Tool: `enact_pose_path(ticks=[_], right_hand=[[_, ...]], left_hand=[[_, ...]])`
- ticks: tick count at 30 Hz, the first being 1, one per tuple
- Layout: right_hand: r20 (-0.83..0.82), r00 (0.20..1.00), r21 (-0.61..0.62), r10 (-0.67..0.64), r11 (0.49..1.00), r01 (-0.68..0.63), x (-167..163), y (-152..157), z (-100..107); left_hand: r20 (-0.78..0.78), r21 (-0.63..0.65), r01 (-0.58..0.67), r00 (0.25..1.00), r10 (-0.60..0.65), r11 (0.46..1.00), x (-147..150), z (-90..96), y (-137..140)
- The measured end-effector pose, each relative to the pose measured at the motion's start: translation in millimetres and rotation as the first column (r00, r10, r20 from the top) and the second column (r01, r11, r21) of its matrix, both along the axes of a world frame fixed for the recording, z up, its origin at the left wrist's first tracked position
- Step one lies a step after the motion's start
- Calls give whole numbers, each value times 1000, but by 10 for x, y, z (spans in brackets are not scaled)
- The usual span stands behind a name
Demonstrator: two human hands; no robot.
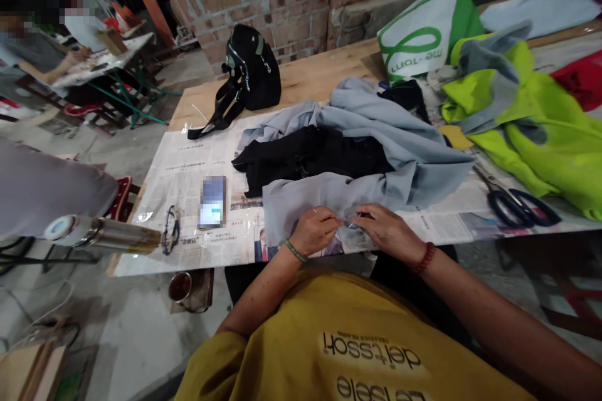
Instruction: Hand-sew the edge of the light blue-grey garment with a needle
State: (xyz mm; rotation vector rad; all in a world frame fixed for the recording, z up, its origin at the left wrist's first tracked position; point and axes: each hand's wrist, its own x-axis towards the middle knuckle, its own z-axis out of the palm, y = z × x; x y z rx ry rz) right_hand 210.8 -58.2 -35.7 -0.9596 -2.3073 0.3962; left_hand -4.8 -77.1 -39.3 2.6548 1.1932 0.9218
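My left hand is closed in a pinch at the near edge of a grey garment, its fingertips on the cloth. Close beside it, my right hand is curled round a small dark, shiny tool, mostly hidden by the fingers, so its kind does not show. The fingertips of both hands almost meet over the table's front edge. A bunched black cloth lies on the grey garment, just beyond my hands.
Large scissors lie at right, near yellow-green clothing and a white-green bag. A phone, glasses and a steel flask are at left. Behind stands a black backpack. Other people sit at far left.
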Motion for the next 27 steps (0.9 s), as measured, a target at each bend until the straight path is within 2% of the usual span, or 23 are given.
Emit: enact_pose_path(ticks=[3,11,15,18,21,23,25,27], right_hand=[[1,1000,-44,-29,999,29,-4,-10,0],[38,998,-48,-55,997,56,-26,-17,-9],[88,995,-2,-42,999,42,-59,-29,40],[39,999,-35,-7,999,8,-71,-36,103],[-64,998,-112,15,993,-23,-85,-45,164],[-132,991,-204,-38,979,10,-114,-54,193],[-194,970,-343,-146,936,72,-164,-63,209],[-240,937,-501,-255,859,105,-227,-65,221]], left_hand=[[30,8,5,1000,-5,1000,5,3,0],[-1,-32,10,1000,-10,999,5,3,2],[11,-33,11,1000,-11,999,4,14,2],[25,-31,0,1000,1,1000,4,11,0],[55,-29,-2,998,4,1000,3,0,0],[73,-30,2,997,0,1000,4,-5,0],[86,-32,3,996,0,999,5,-6,0],[101,-33,0,995,3,999,6,-2,0]])
